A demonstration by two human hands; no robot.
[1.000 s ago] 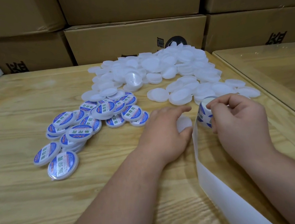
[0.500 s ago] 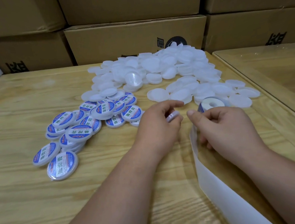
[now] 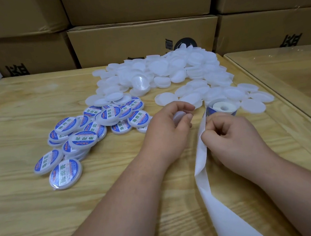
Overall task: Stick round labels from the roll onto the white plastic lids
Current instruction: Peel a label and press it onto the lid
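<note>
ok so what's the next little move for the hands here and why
Probably the right hand should peel a round label off the white backing strip it pinches just below the label roll. The left hand already holds a bare white plastic lid lifted beside it, with no label on the face that shows, so a label seems the only thing missing.

We see two bare forearms and two hands. The left hand [image 3: 168,130] and the right hand [image 3: 233,137] wear no gloves, no rings and no watch. No sleeve reaches the forearms in the part we see. The fingernails are short and without polish.
</note>
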